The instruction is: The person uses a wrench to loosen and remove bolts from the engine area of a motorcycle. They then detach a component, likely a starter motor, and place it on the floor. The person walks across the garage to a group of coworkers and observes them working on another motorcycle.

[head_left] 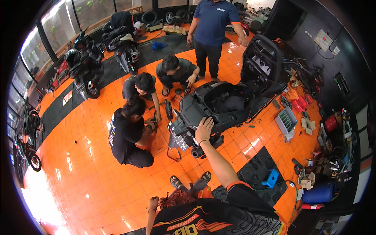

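Head view showed the right hand [204,130] laid flat, grip open, on the scooter's rear body [196,111], standing on the orange floor [86,172]; left hand [153,203] hung empty. Leaning harder could have tipped it toward the crouching people [129,133].

black scooter [219,103], seat raised open, standing on orange tiles

**Right arm outstretched, left hand low**

The right arm reaches from the lower right of the frame up toward the centre, nearly straight, its right hand [204,129] flat with fingers spread, palm down. The left hand [153,203] sits at the lower centre, loosely curled, forearm bent.
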Demonstrator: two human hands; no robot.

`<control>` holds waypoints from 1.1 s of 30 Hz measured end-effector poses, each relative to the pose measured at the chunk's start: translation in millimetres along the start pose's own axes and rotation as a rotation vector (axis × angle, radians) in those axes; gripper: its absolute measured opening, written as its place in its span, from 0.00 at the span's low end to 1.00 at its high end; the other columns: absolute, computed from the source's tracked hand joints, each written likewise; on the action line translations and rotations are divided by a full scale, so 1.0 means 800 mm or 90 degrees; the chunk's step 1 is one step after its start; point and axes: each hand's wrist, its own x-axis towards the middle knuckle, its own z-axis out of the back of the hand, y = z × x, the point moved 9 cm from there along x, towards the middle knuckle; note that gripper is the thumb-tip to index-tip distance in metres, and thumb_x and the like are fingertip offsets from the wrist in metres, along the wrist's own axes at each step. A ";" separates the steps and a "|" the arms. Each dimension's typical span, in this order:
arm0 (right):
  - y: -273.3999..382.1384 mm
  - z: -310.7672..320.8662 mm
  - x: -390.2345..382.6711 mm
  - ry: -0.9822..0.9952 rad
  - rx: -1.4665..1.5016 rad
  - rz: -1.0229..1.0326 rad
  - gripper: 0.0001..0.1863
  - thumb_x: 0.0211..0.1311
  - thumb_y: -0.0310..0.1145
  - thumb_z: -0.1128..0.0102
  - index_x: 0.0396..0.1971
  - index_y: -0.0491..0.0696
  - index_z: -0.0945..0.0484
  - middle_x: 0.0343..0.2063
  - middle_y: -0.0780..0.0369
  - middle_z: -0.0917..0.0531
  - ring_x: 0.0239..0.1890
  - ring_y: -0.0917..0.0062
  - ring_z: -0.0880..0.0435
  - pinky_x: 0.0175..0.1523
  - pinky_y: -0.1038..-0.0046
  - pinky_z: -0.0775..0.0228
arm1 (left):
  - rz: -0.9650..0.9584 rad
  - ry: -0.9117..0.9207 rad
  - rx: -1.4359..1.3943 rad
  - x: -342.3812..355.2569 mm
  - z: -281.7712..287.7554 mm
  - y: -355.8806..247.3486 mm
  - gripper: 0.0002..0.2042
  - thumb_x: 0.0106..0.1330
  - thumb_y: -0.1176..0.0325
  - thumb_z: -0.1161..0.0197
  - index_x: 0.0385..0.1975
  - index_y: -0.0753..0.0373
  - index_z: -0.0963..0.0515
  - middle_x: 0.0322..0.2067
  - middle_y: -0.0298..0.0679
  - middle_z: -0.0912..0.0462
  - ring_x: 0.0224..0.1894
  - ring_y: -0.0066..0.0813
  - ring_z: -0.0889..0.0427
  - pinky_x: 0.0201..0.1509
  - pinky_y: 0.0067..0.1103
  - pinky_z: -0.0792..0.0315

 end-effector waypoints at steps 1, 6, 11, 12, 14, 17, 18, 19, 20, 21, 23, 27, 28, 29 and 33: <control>0.002 0.000 0.001 -0.001 0.002 0.002 0.49 0.58 0.42 0.31 0.70 0.33 0.49 0.68 0.32 0.49 0.72 0.39 0.49 0.76 0.48 0.60 | -0.054 0.018 0.053 0.007 0.002 -0.008 0.17 0.59 0.65 0.39 0.43 0.71 0.17 0.31 0.48 0.14 0.29 0.34 0.16 0.32 0.29 0.19; -0.008 -0.004 0.000 0.017 -0.008 0.010 0.49 0.58 0.42 0.31 0.70 0.32 0.49 0.68 0.31 0.49 0.72 0.39 0.50 0.76 0.48 0.60 | 0.115 0.003 -0.038 -0.008 -0.003 -0.009 0.16 0.62 0.66 0.38 0.45 0.71 0.18 0.31 0.47 0.15 0.29 0.33 0.16 0.32 0.28 0.19; -0.004 -0.009 0.001 0.033 -0.010 0.009 0.50 0.58 0.43 0.31 0.70 0.32 0.51 0.68 0.30 0.51 0.73 0.38 0.51 0.76 0.47 0.61 | 0.102 -0.010 -0.035 -0.013 0.005 -0.020 0.16 0.63 0.64 0.38 0.44 0.70 0.18 0.32 0.48 0.14 0.31 0.33 0.15 0.32 0.27 0.20; 0.002 -0.008 0.001 0.036 -0.005 0.011 0.51 0.59 0.43 0.31 0.70 0.32 0.52 0.68 0.30 0.51 0.73 0.38 0.51 0.76 0.47 0.61 | 0.090 -0.014 -0.030 -0.010 0.010 -0.017 0.16 0.63 0.64 0.38 0.44 0.71 0.18 0.33 0.48 0.14 0.31 0.33 0.15 0.32 0.27 0.19; 0.002 -0.008 0.003 0.037 -0.006 0.011 0.51 0.59 0.43 0.31 0.70 0.32 0.52 0.68 0.30 0.51 0.73 0.38 0.52 0.76 0.47 0.61 | 0.086 -0.007 -0.030 -0.007 0.009 -0.017 0.16 0.64 0.64 0.39 0.44 0.71 0.18 0.34 0.49 0.14 0.33 0.34 0.14 0.32 0.27 0.19; -0.004 -0.007 0.005 0.029 -0.014 0.005 0.51 0.59 0.43 0.31 0.70 0.32 0.52 0.69 0.31 0.51 0.73 0.38 0.52 0.76 0.47 0.61 | 0.115 0.013 -0.043 -0.004 0.006 -0.019 0.17 0.64 0.64 0.39 0.45 0.71 0.18 0.36 0.49 0.14 0.34 0.34 0.14 0.34 0.28 0.19; -0.008 -0.005 0.007 0.025 -0.018 0.002 0.51 0.59 0.43 0.31 0.70 0.32 0.52 0.69 0.31 0.51 0.73 0.38 0.52 0.76 0.47 0.61 | 0.128 0.021 -0.047 -0.005 0.003 -0.022 0.17 0.63 0.64 0.39 0.45 0.71 0.18 0.36 0.49 0.13 0.34 0.33 0.14 0.34 0.28 0.19; -0.005 -0.002 0.003 0.035 -0.014 0.005 0.46 0.60 0.40 0.37 0.70 0.32 0.50 0.68 0.31 0.50 0.73 0.39 0.50 0.76 0.48 0.61 | 0.145 0.026 -0.050 -0.008 0.005 -0.020 0.17 0.63 0.64 0.39 0.45 0.71 0.18 0.37 0.49 0.13 0.35 0.33 0.14 0.35 0.28 0.19; -0.004 0.002 -0.001 0.044 -0.012 0.007 0.41 0.62 0.37 0.42 0.70 0.33 0.48 0.68 0.32 0.49 0.72 0.40 0.49 0.76 0.48 0.61 | 0.153 0.024 -0.048 -0.012 0.006 -0.020 0.17 0.63 0.64 0.39 0.45 0.71 0.18 0.37 0.49 0.13 0.35 0.33 0.14 0.35 0.28 0.19; -0.003 0.005 -0.005 0.054 -0.010 0.008 0.37 0.64 0.35 0.48 0.69 0.33 0.46 0.68 0.32 0.47 0.72 0.40 0.47 0.76 0.49 0.61 | 0.161 0.024 -0.046 -0.015 0.007 -0.020 0.17 0.63 0.64 0.39 0.45 0.71 0.18 0.37 0.48 0.13 0.35 0.33 0.14 0.36 0.28 0.19; -0.002 0.008 -0.007 0.048 -0.003 0.010 0.37 0.64 0.34 0.48 0.69 0.33 0.46 0.68 0.32 0.47 0.72 0.40 0.47 0.76 0.49 0.61 | 0.161 0.024 -0.044 -0.014 0.007 -0.011 0.18 0.62 0.64 0.39 0.45 0.71 0.18 0.37 0.48 0.13 0.34 0.33 0.14 0.36 0.28 0.19; -0.019 -0.008 0.001 0.013 -0.017 0.003 0.51 0.58 0.43 0.31 0.70 0.32 0.51 0.69 0.31 0.51 0.73 0.38 0.51 0.76 0.47 0.61 | 0.138 0.046 -0.047 0.011 -0.014 0.010 0.18 0.61 0.63 0.39 0.43 0.71 0.17 0.34 0.48 0.13 0.32 0.34 0.14 0.34 0.29 0.19; -0.024 -0.013 0.001 0.007 -0.025 0.002 0.51 0.58 0.43 0.31 0.70 0.32 0.51 0.68 0.31 0.51 0.72 0.38 0.51 0.76 0.47 0.61 | 0.139 0.054 -0.046 0.011 -0.023 0.013 0.18 0.61 0.62 0.39 0.42 0.71 0.17 0.33 0.48 0.14 0.31 0.34 0.14 0.34 0.29 0.19; -0.015 -0.010 0.001 0.003 -0.021 0.007 0.51 0.57 0.43 0.31 0.70 0.32 0.51 0.68 0.31 0.50 0.72 0.38 0.51 0.76 0.47 0.61 | 0.113 0.006 -0.075 0.010 -0.016 0.023 0.17 0.59 0.61 0.40 0.36 0.71 0.16 0.27 0.47 0.15 0.28 0.33 0.15 0.31 0.29 0.21; 0.033 0.015 0.005 -0.015 0.019 0.047 0.52 0.55 0.43 0.30 0.70 0.32 0.51 0.68 0.31 0.49 0.72 0.39 0.49 0.76 0.48 0.59 | -0.010 -0.044 0.089 0.035 0.030 0.043 0.17 0.57 0.59 0.43 0.30 0.68 0.16 0.23 0.48 0.15 0.28 0.37 0.15 0.33 0.30 0.23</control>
